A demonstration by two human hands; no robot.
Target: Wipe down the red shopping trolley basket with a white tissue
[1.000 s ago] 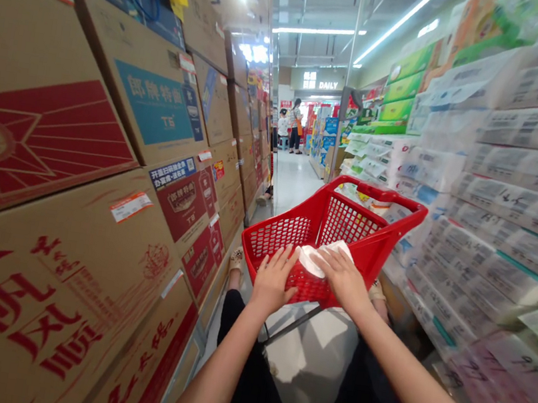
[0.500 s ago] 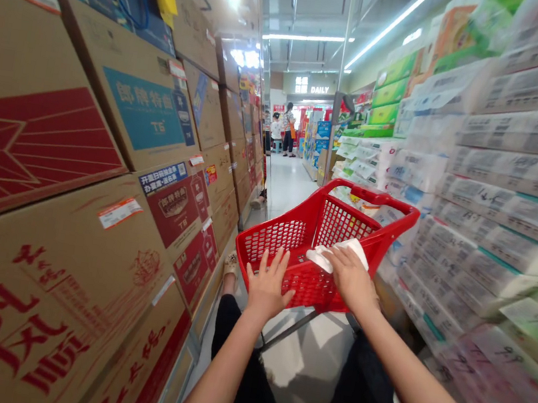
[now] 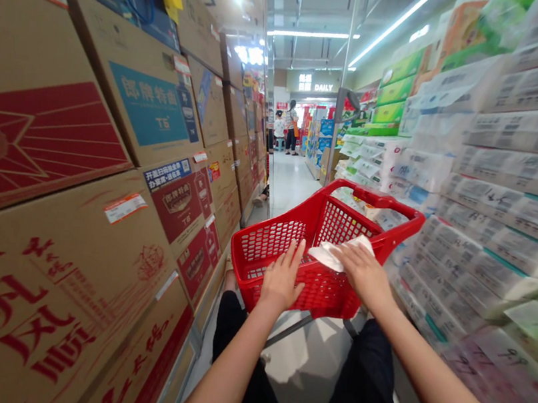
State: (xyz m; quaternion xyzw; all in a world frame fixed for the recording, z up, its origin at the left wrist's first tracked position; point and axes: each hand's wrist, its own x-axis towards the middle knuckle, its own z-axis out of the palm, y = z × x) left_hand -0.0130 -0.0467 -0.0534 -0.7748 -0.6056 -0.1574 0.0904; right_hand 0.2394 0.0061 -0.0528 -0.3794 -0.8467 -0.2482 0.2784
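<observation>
A small red plastic shopping cart with mesh sides stands before me, between my legs. My right hand presses a crumpled white cloth against the near rim of its basket, fingers bent over the fabric. Whether it is cloth or thick tissue is hard to tell. Against the near side of the cart, left of the cloth, lies my left hand, fingers stretched out and nothing in it. The basket's inside shows only its red mesh where I can see it.
Stacked cardboard cartons form a wall close on the left. Tall piles of wrapped tissue packs line the right. Ahead, an aisle leads to people in the distance. A thin upright post rises beyond the cart.
My left hand has moved right along the cart's side, and its fingers have drawn closer together. My right hand and the white cloth have shifted slightly right along the rim.
</observation>
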